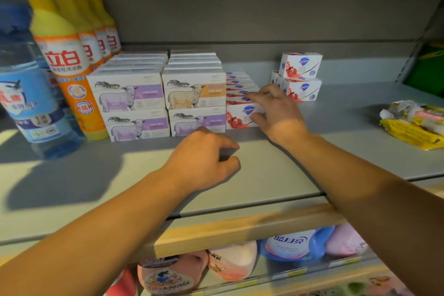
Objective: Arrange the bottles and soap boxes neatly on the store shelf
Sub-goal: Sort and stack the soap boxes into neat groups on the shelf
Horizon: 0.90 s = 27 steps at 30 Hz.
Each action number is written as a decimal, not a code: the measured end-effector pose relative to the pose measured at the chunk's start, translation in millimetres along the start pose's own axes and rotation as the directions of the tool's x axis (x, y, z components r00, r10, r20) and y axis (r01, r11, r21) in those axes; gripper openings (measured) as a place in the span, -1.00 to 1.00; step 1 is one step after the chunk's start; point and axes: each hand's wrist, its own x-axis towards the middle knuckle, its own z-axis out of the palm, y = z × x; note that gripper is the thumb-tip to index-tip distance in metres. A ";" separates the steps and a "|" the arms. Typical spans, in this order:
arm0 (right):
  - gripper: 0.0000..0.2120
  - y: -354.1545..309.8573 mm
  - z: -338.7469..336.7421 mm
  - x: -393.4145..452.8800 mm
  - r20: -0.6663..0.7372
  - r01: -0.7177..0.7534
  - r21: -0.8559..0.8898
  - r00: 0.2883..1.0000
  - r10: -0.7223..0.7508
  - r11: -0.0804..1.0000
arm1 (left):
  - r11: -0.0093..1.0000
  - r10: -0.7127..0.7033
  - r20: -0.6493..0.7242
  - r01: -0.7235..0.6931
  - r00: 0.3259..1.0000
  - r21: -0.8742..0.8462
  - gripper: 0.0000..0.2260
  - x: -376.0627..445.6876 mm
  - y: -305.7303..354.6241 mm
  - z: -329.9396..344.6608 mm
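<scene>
The red-and-white soap box (pixel 241 115) stands at the front of a row of like boxes (pixel 240 86), right of centre in the frame, on the grey shelf (pixel 276 175). The right hand (pixel 274 113) has it: fingers laid along the top edge, thumb curled against the front face, so the grip is closed on that box. The left hand (pixel 204 163) rests low in the middle of the frame on the bare shelf, fingers loosely curled, its grip holding nothing.

Just left of the row, touching it, are two stacks of sheep soap boxes (pixel 163 101), two high and several deep; most labels are purple, one at the upper front is orange (pixel 194 91). Further left stands a line of yellow-topped orange bottles (pixel 72 62), and at the far left edge a blue bottle (pixel 31 94).

Right of the hand, near the back, is a small pile of the same red-and-white boxes (pixel 300 79), one sitting atop the others. At the right edge lie yellow and pink packets (pixel 415 125).

Below the shelf's wooden lip (pixel 240 228), at the bottom of the frame, pink and blue pouches (pixel 288 245) sit on a lower shelf.
</scene>
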 end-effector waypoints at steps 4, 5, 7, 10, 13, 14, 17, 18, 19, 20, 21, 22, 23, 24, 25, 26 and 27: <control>-0.48 6.6 -9.2 -2.5 0.011 -0.014 0.093 1.000 0.013 0.996 | 0.992 -0.064 -0.017 0.062 0.998 -0.106 -0.72 1.9 -0.9 -3.1; -0.50 10.9 -11.9 -2.8 -0.032 -0.031 0.126 0.999 0.036 0.992 | 0.983 -0.104 -0.025 0.099 0.994 -0.157 -0.74 2.2 -1.7 -4.4; -0.57 23.7 -16.8 -2.2 -0.124 -0.084 0.157 0.987 0.104 0.984 | 0.953 -0.181 -0.046 0.163 0.982 -0.255 -0.78 2.8 -3.3 -6.4; -0.58 52.5 -21.8 3.9 -0.174 -0.239 0.137 0.949 0.261 0.961 | 0.922 -0.238 -0.095 0.194 0.967 -0.336 -0.83 4.7 -4.4 -8.5; -0.49 81.7 -21.8 12.7 -0.143 -0.344 0.088 0.924 0.354 0.935 | 0.912 -0.268 -0.130 0.208 0.955 -0.354 -0.87 8.0 -5.3 -7.6; -0.46 89.6 -20.6 16.3 -0.129 -0.359 0.080 0.921 0.367 0.930 | 0.913 -0.271 -0.125 0.214 0.954 -0.347 -0.88 9.0 -5.6 -6.2; -0.35 106.6 -14.4 30.8 -0.086 -0.386 0.075 0.916 0.391 0.920 | 0.926 -0.262 -0.115 0.216 0.958 -0.310 -0.92 10.9 -6.9 -1.4; -0.31 109.5 -12.3 37.2 -0.075 -0.404 0.073 0.910 0.409 0.912 | 0.929 -0.260 -0.121 0.213 0.958 -0.304 -0.92 11.3 -7.6 -0.8; -0.27 111.7 -10.4 44.2 -0.083 -0.429 0.095 0.896 0.436 0.898 | 0.929 -0.259 -0.125 0.211 0.958 -0.305 -0.92 11.5 -8.5 -0.4; -0.24 113.9 -9.1 51.8 -0.106 -0.464 0.159 0.870 0.482 0.872 | 0.929 -0.255 -0.127 0.206 0.958 -0.308 -0.93 11.8 -9.1 -0.3; -0.22 115.7 -8.5 59.3 -0.126 -0.503 0.256 0.829 0.544 0.826 | 0.930 -0.248 -0.128 0.199 0.960 -0.308 -0.93 11.9 -9.7 -0.3; -0.22 117.3 -8.5 66.3 -0.120 -0.536 0.359 0.785 0.608 0.764 | 0.933 -0.239 -0.130 0.190 0.962 -0.307 -0.94 12.0 -10.0 -0.3; -0.23 119.0 -8.0 71.5 -0.089 -0.561 0.437 0.751 0.655 0.703 | 0.934 -0.232 -0.131 0.184 0.964 -0.307 -0.95 12.0 -10.1 -0.3; -0.25 121.2 -7.2 74.3 -0.047 -0.582 0.476 0.731 0.681 0.659 | 0.934 -0.228 -0.130 0.180 0.965 -0.307 -0.95 12.0 -10.2 -0.1; -0.27 123.3 -5.7 74.8 -0.021 -0.599 0.478 0.723 0.690 0.642 | 0.936 -0.225 -0.129 0.177 0.966 -0.304 -0.95 12.5 -10.5 -0.1; -0.27 124.9 -3.8 73.5 -0.022 -0.612 0.453 0.720 0.694 0.649 | 0.938 -0.224 -0.131 0.177 0.966 -0.297 -0.95 12.9 -11.2 -0.1; -0.27 126.3 -1.8 71.1 -0.043 -0.621 0.418 0.716 0.697 0.663 | 0.940 -0.224 -0.132 0.178 0.966 -0.290 -0.94 13.0 -11.6 -0.1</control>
